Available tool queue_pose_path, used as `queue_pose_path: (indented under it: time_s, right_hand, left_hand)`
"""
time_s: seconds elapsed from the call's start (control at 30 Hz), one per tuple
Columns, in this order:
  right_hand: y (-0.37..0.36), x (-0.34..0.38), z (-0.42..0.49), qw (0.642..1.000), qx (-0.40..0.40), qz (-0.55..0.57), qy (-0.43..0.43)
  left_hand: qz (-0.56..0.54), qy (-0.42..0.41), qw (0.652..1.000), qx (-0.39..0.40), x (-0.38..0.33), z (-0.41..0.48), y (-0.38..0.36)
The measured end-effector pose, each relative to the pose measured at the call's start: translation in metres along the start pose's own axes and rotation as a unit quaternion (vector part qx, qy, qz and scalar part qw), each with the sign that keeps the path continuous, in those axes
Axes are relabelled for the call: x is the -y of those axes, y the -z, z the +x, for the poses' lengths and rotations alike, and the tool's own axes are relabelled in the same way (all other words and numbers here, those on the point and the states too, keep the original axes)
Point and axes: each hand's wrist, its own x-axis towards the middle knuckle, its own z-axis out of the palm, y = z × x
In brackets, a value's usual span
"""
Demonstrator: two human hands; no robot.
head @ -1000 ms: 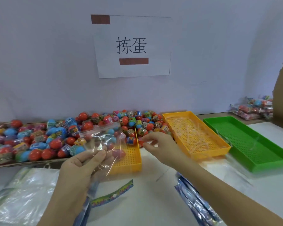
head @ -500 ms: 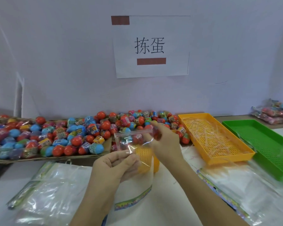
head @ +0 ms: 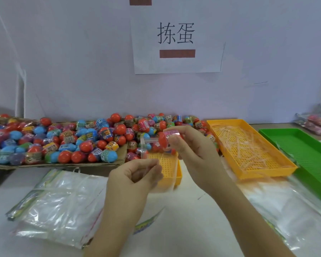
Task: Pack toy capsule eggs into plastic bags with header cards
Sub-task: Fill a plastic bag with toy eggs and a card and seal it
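- Right hand (head: 190, 147) grips a glossy red-capped egg (head: 164, 139), seemingly at the mouth of the clear crinkly bag (head: 165, 164).
- Left hand (head: 135, 176) pinches that bag's film.
- White tabletop (head: 183, 230), pale wall (head: 82, 71) behind.

At nine o'clock, eggs (head: 78, 143) red and blue, with multicoloured bands. Held egg (head: 163, 139) red, pink-banded; bag (head: 168, 173) clear. At three, yellow tray (head: 263, 173) and green tray (head: 304, 156), both dot-gridded. Sign (head: 176, 62) white, black characters, brown bars.
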Motion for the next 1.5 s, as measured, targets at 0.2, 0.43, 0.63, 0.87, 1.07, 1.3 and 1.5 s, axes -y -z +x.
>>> queue_pose_path:
  time_s: [0.2, 0.43, 0.63, 0.87, 1.07, 1.3, 1.5]
  right_hand:
    - [-0.01, -0.004, -0.009, 0.999, -0.016, -0.036, -0.016]
    - [-0.008, 0.001, -0.009, 0.999, -0.04, 0.017, -0.025]
    - [-0.008, -0.004, -0.009, 0.998, -0.037, 0.038, -0.044]
    - [-0.007, -0.005, -0.007, 0.996, -0.024, 0.065, -0.062]
    - [-0.006, -0.004, -0.009, 0.999, 0.007, 0.015, -0.033]
    - [-0.009, -0.002, -0.01, 0.999, 0.017, -0.047, -0.007]
    - [-0.009, 0.005, -0.012, 0.997, 0.017, -0.079, -0.017]
  left_hand:
    - [0.047, -0.06, 0.997, 0.003, -0.001, -0.004, -0.003]
    - [0.031, -0.07, 0.997, 0.011, -0.002, -0.005, -0.001]
    - [0.063, -0.092, 0.993, 0.028, -0.001, -0.006, -0.001]
    - [0.043, -0.099, 0.994, 0.019, 0.001, -0.004, -0.001]
    - [0.05, -0.116, 0.992, 0.028, 0.002, -0.003, -0.001]
    - [0.008, -0.108, 0.994, 0.025, 0.002, -0.003, -0.003]
    - [0.012, -0.112, 0.993, 0.036, 0.001, -0.002, -0.001]
